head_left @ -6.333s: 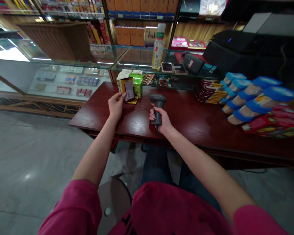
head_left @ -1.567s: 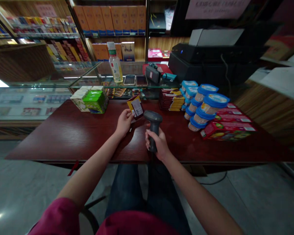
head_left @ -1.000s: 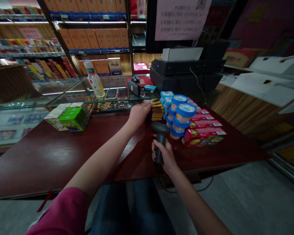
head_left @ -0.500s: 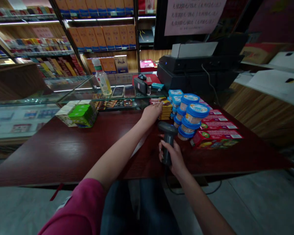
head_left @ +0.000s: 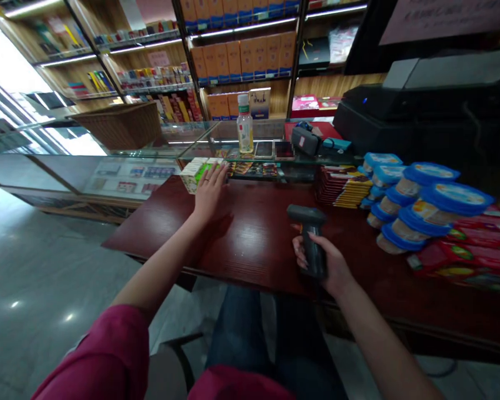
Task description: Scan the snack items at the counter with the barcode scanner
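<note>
My left hand (head_left: pixel 210 191) reaches over the near side of the small white and green boxes (head_left: pixel 193 173) at the back left of the table. Its fingers are stretched out and apart, and they cover part of the green box; whether they touch it I cannot tell. My right hand (head_left: pixel 331 258) is wrapped round the grip of a black barcode scanner (head_left: pixel 312 239), held over the table with its head to the left. Beyond the scanner stands a stack of red and yellow packets (head_left: pixel 337 186). Beside it are stacked tubs with blue lids (head_left: pixel 416 214).
Red boxes (head_left: pixel 470 258) lie at the right of the dark red table (head_left: pixel 250 239). A glass counter (head_left: pixel 216 133) runs behind, bearing a bottle (head_left: pixel 245 125) and a black case (head_left: pixel 306 141). A wicker basket (head_left: pixel 120 125) sits farther left. Dark till equipment (head_left: pixel 383 119) stands at the back right.
My left hand has moved from the red and yellow packets leftward to the white and green boxes. My right hand still holds the barcode scanner. The view has turned left.
</note>
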`<state>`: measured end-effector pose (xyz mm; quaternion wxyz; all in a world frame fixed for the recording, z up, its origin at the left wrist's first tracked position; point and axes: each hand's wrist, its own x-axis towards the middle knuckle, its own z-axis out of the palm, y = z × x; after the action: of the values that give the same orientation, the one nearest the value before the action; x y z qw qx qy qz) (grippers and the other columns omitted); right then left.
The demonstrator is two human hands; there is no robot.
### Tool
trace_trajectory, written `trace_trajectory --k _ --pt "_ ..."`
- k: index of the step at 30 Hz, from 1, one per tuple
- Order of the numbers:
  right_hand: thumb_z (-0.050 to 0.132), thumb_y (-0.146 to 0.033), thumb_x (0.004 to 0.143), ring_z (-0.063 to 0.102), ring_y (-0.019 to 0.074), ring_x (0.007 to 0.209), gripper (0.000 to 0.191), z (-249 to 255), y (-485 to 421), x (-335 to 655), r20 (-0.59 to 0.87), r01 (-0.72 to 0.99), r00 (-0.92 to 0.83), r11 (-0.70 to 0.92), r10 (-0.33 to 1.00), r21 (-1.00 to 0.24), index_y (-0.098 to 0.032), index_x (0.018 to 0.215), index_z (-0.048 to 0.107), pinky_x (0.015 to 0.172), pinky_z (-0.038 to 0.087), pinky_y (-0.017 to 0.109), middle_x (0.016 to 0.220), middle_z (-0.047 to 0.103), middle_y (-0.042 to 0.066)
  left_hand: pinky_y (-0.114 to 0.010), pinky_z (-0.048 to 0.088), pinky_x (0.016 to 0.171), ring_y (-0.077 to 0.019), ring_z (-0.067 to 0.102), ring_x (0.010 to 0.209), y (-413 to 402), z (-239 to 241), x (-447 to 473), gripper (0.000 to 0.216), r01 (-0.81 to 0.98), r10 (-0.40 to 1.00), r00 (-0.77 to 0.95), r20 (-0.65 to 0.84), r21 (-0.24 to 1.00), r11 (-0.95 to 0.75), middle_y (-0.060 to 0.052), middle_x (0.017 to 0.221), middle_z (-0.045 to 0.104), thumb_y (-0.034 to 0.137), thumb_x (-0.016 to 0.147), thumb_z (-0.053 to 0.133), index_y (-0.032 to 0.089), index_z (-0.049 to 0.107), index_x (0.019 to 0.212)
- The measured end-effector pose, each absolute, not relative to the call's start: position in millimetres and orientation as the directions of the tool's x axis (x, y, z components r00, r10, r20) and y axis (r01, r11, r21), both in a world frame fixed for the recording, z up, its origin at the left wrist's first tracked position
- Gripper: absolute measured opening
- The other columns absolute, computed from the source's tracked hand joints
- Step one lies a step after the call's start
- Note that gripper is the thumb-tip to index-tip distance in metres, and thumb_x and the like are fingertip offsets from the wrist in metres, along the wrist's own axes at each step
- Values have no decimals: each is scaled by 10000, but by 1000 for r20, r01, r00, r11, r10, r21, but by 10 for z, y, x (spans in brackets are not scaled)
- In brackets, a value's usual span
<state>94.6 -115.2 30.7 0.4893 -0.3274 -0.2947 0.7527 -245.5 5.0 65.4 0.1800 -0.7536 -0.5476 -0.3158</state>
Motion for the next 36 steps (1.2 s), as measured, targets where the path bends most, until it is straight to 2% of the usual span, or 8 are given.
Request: trace_trajectory --k 4,8,10,13,17,22,29,36 --pt "720 -441 841 557 136 519 339 308 -1027 679 -196 -427 -503 -439 842 -790 -165 1037 701 492 476 268 818 737 67 -603 187 1347 -338 281 1637 14 636 -2977 634 972 777 20 629 170 -162 -158 1665 469 206 972 591 173 470 1593" --pt "685 -437 880 605 146 554 363 309 -930 667 -208 -354 -575 -470 791 -809 -146 1096 709 528 497 265 859 759 83 -640 167 1335 -336 339 1615 -35 515 -3126 580 968 805 28 592 184 -169 -158 1614 540 185 940 623 197 545 1515" --pt "668 -432 891 615 152 567 369 297 -894 725 -223 -336 -572 -473 790 -814 -144 1118 711 528 503 264 859 761 87 -625 207 1329 -326 373 1601 -75 437 -3133 504 958 784 36 620 201 -203 -147 1589 573 187 940 636 219 595 1441" --pt "651 -422 892 628 162 589 366 272 -844 848 -241 -325 -545 -467 803 -822 -138 1111 722 538 522 268 852 757 95 -555 369 1271 -309 464 1543 -130 353 -3127 398 927 763 49 645 255 -275 -133 1582 579 194 961 629 239 618 1356" --pt "648 -388 881 663 174 659 312 260 -784 1003 -276 -338 -498 -477 822 -811 -144 1054 737 609 567 273 848 754 97 -455 534 1103 -302 653 1292 -162 341 -3093 434 899 793 45 608 321 -297 -141 1403 658 188 950 657 250 607 1376" --pt "655 -430 869 623 161 607 336 252 -794 1057 -215 -388 -433 -396 875 -832 -160 1052 733 548 531 259 802 747 74 -430 545 1076 -273 678 1188 -158 328 -2832 426 803 760 70 646 416 -427 -107 1261 695 253 901 750 235 679 1321" --pt "728 -511 837 532 134 493 399 289 -947 1005 -84 -403 -359 -236 929 -884 -205 1089 677 407 432 230 773 749 40 -414 586 1038 -257 743 1145 -19 86 -2115 447 444 847 2 532 758 -478 -85 1239 767 295 812 813 200 676 1226" --pt "763 -505 821 523 138 450 411 307 -974 958 -70 -389 -344 -210 936 -897 -208 1056 602 350 446 252 741 741 38 -425 574 1109 -247 733 1238 -80 86 -1946 340 444 865 155 478 748 -493 -87 1311 773 255 835 770 223 657 1154"
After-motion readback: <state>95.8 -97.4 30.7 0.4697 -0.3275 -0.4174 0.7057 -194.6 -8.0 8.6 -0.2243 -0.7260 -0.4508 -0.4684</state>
